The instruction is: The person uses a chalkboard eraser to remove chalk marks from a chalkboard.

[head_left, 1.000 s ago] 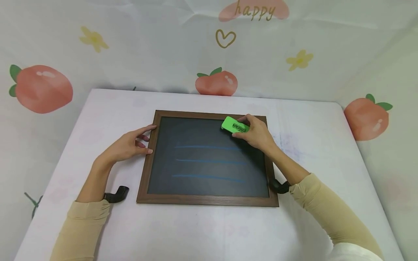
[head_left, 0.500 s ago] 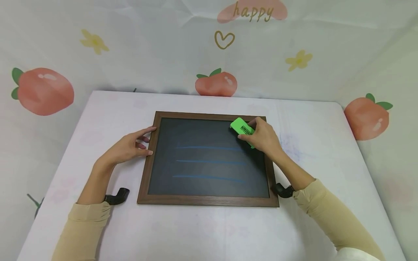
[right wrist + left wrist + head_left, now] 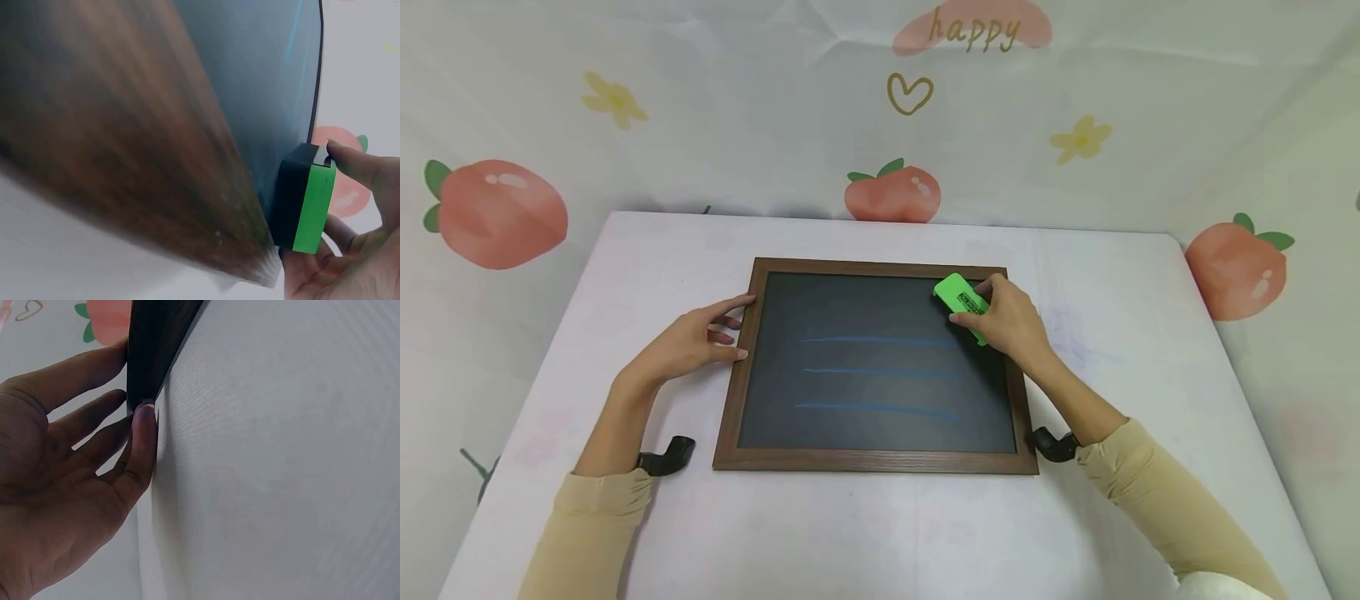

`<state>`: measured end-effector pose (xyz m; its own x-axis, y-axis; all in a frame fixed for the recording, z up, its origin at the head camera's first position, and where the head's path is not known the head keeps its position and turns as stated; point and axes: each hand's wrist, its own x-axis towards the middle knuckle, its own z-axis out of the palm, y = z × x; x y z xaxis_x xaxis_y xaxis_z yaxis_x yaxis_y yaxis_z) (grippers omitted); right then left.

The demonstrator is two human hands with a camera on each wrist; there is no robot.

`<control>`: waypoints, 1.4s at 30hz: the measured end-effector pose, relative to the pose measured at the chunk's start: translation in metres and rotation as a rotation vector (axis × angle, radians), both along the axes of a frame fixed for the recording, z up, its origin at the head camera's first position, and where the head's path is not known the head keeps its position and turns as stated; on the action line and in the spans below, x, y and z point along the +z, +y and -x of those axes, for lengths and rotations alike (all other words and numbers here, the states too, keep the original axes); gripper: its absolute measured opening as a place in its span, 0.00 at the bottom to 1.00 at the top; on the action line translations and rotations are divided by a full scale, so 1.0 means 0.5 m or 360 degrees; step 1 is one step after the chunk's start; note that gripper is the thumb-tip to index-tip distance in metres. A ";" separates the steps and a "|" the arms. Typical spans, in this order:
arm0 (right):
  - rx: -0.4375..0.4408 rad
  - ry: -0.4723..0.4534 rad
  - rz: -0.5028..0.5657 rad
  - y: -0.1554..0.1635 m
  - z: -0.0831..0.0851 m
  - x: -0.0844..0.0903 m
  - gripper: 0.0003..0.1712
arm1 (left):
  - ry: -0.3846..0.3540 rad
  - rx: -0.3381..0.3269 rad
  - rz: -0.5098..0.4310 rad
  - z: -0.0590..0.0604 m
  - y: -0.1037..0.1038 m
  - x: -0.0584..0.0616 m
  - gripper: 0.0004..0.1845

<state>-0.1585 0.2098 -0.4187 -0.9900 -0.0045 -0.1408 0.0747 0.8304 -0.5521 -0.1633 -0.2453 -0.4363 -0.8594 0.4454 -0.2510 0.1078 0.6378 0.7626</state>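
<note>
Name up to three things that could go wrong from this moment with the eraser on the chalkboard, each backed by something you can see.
1. The left hand only touches the frame with straight fingers at its left edge, so a firm wipe might slide the chalkboard across the table.
2. The right hand grips the green eraser at the board's far right corner, tilted, so it may catch the frame or miss line ends.
3. Three blue lines remain; a single pass would probably smear them.
</note>
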 end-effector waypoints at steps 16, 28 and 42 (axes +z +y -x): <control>0.0062 -0.0016 0.0073 0.015 -0.020 0.000 0.35 | -0.0084 0.0058 -0.0123 -0.015 -0.003 0.002 0.45; 0.0061 0.0051 0.0108 0.005 -0.034 -0.006 0.35 | -0.0109 0.0069 -0.0148 -0.014 0.000 0.005 0.44; 0.0130 0.0063 0.0075 -0.027 -0.042 -0.008 0.34 | -0.0101 0.0057 -0.0123 -0.016 0.006 0.010 0.44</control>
<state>-0.1375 0.1961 -0.4228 -0.9908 -0.0912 -0.0996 -0.0147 0.8061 -0.5916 -0.1552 -0.2424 -0.4314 -0.8588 0.4346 -0.2715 0.0359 0.5795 0.8142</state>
